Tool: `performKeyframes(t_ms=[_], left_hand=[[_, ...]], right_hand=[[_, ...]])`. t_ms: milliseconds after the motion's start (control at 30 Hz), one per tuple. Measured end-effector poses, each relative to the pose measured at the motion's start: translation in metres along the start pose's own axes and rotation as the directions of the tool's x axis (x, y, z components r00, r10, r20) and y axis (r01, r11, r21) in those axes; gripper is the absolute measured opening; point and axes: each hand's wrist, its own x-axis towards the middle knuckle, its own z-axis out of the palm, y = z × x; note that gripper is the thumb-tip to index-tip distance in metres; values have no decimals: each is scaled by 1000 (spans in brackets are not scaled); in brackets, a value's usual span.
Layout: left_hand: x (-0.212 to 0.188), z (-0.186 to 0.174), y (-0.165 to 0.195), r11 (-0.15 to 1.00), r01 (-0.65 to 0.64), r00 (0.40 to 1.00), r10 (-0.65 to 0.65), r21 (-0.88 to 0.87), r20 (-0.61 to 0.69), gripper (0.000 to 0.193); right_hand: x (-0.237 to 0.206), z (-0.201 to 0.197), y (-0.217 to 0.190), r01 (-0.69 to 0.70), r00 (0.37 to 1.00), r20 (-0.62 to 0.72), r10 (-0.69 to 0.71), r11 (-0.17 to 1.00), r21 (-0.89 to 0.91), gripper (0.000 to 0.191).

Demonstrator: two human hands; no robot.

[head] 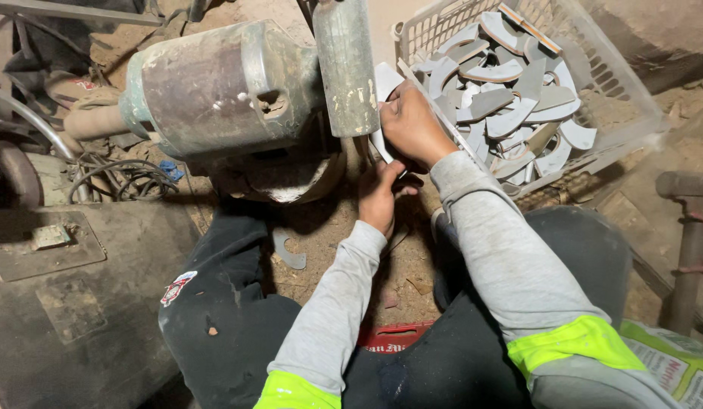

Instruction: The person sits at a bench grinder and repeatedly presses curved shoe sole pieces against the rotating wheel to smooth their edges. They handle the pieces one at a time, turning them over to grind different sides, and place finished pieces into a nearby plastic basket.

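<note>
Both hands press a pale curved metal blade against the grinding wheel.

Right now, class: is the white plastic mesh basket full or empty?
Partly full: the white plastic mesh basket holds a heap of curved grey metal pieces, its walls rising above them.

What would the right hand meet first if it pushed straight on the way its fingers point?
Most likely the grinding wheel: the right hand already presses the curved metal blank toward its edge. Depth is unclear, so contact cannot be confirmed.
</note>
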Motion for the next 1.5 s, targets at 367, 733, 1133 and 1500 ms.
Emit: performKeyframes(t_ms=[367,733,1133,1500], left_hand=[[-13,-2,8,942,55,983,-110,331,148,27],[-89,-32,117,203,-320,861,-346,925,374,32],[-90,-30,74,303,-215,941,319,928,114,28],[-65,-19,60,400,-339,908,377,852,185,43]], right_hand=[[-1,-39,0,-87,935,309,173,958,-272,44],[-86,-67,-15,149,475,878,63,977,-150,45],[-76,-44,22,-339,855,398,331,939,-54,39],[-80,-14,33,-197,971,218,100,852,485,31]])
